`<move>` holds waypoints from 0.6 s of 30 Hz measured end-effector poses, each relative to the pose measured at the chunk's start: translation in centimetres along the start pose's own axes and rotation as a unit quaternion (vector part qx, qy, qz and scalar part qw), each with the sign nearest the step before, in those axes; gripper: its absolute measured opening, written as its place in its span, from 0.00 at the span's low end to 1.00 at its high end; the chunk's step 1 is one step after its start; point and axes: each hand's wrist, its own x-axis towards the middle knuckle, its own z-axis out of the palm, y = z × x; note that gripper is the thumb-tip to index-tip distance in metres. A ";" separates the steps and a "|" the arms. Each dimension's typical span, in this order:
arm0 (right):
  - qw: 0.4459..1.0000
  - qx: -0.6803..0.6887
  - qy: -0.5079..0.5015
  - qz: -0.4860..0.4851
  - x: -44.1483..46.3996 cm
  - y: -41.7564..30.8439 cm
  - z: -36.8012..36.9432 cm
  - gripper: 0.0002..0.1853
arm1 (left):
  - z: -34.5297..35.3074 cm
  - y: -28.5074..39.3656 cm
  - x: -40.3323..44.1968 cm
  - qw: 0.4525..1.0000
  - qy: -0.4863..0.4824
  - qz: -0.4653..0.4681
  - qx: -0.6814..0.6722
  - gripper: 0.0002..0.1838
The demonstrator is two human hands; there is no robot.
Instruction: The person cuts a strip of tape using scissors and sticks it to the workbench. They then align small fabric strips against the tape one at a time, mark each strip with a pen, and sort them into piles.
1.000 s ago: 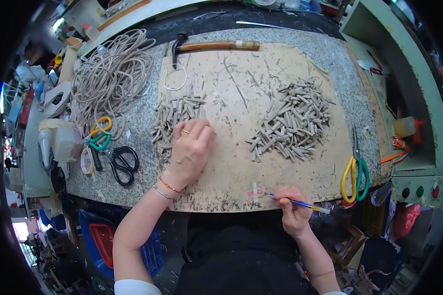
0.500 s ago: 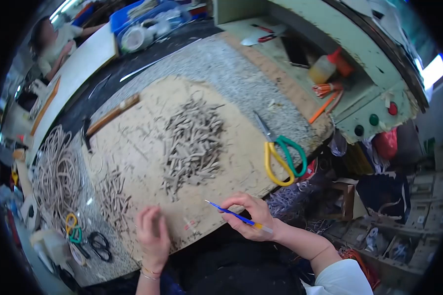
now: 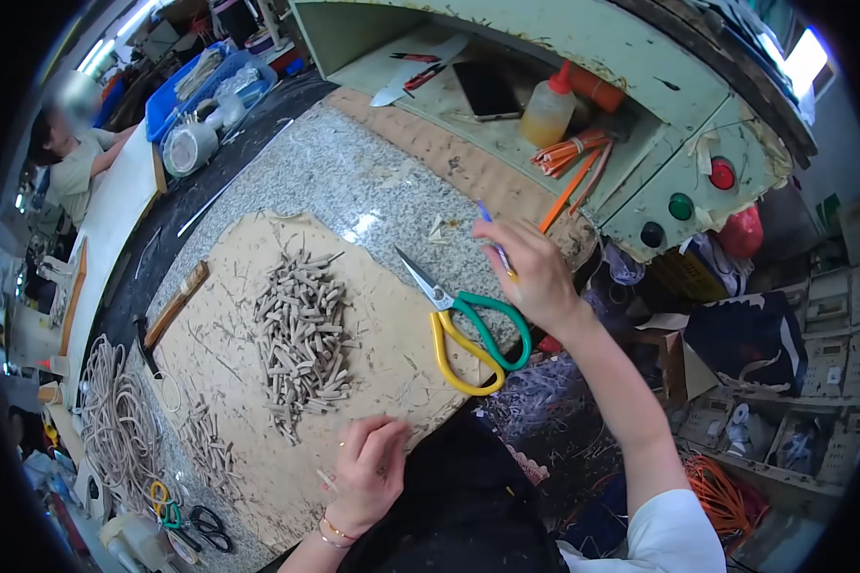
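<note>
My right hand (image 3: 535, 277) is closed around a slim blue pen (image 3: 484, 212), held tip up above the granite worktop beside the orange strips. Below it lie scissors (image 3: 449, 310) with one yellow and one green handle, blades apart. My left hand (image 3: 368, 468) is low over the front of the tan sheet (image 3: 392, 334), fingers curled in. What they hold, if anything, is hidden; a small pale stub shows beside the palm. Ahead of that hand is a heap of short grey cord pieces (image 3: 301, 334), and a smaller scatter of pieces (image 3: 205, 444) lies to its left.
A hammer (image 3: 174, 306) and a coil of cord (image 3: 115, 411) lie left, with smaller scissors (image 3: 167, 506) nearer me. The green shelf (image 3: 640, 143) at right holds a phone (image 3: 485, 91), a red-capped bottle (image 3: 548, 107) and orange strips (image 3: 569, 153). Another person (image 3: 67, 158) sits far left.
My right hand has moved forward and up with the pen, from the front edge to beyond the scissors. My left hand has curled its fingers. The head view has shifted.
</note>
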 end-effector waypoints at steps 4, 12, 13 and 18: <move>0.984 -0.111 -0.124 -0.070 1.6 1.1 1.2 0.07 | 1.0 1.2 2.1 0.999 -0.021 0.031 -0.013 0.14; 0.971 0.226 -0.083 -0.015 0.2 -7.4 -0.7 0.11 | 1.2 1.9 6.3 0.864 0.060 -0.276 -0.417 0.08; 0.969 0.229 -0.080 -0.040 -0.3 -8.5 -0.7 0.12 | 1.0 1.4 6.4 0.849 0.031 -0.265 -0.456 0.09; 0.956 0.269 -0.080 -0.090 -2.2 -10.7 -0.7 0.14 | -0.8 -0.1 4.9 0.775 -0.073 -0.237 -0.582 0.10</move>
